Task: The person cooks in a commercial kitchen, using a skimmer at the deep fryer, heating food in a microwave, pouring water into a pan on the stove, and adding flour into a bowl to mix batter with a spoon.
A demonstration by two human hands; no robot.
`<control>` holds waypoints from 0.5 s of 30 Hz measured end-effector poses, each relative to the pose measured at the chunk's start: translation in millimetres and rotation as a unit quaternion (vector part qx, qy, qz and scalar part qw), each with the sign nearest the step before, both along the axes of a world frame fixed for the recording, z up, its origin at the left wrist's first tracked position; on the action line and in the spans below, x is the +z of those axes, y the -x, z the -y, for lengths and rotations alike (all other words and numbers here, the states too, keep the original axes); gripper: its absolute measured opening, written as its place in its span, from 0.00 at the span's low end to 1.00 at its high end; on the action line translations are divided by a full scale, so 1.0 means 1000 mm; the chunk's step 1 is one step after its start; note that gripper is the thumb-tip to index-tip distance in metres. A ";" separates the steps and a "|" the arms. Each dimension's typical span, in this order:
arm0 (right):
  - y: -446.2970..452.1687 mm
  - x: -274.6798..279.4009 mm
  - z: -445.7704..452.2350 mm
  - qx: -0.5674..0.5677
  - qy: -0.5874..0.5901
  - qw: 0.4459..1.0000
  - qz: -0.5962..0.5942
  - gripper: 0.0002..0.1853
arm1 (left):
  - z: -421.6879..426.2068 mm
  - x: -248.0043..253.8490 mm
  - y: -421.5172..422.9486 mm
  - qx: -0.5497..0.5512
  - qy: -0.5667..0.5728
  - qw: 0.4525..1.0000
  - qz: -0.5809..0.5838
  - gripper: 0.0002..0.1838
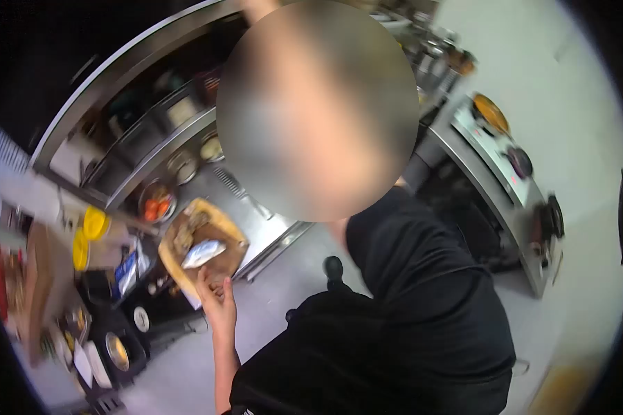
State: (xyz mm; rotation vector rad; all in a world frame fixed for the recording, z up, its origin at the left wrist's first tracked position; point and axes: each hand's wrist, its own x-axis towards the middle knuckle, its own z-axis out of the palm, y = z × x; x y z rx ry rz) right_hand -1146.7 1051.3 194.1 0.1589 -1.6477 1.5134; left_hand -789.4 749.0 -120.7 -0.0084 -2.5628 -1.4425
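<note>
My left hand (217, 294) is at the near edge of a tan, board-like tray (237, 238), its fingers bent and apart. I cannot tell whether the fingertips touch the rim. In the tray are a white-and-blue packet (204, 254), just beyond the fingers, and some brownish lumps (185, 235) whose kind is unclear. My right arm (311, 104) is raised close to the camera, smeared under a round blurred patch. The right hand's fingers cannot be made out.
A steel counter (262, 228) bears a bowl of red pieces (158, 206) and a slotted turner (235, 185). Yellow containers (93, 225) stand at left. At right, an orange-brown pan (491, 114) sits on a cooking unit. Grey floor (277, 294) lies below.
</note>
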 end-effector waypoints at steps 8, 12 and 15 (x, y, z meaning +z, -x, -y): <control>-0.193 -0.333 0.028 0.209 -0.230 0.933 0.181 0.13 | -0.099 -0.011 0.016 -0.150 -0.012 0.988 -0.039 0.30; -0.357 -0.446 -0.093 0.303 -0.405 0.769 0.390 0.21 | -0.208 0.000 0.009 -0.255 -0.005 0.967 0.026 0.30; -0.436 -0.467 -0.250 0.154 -0.156 0.786 0.577 0.22 | -0.318 0.006 -0.001 -0.362 -0.008 0.932 -0.005 0.31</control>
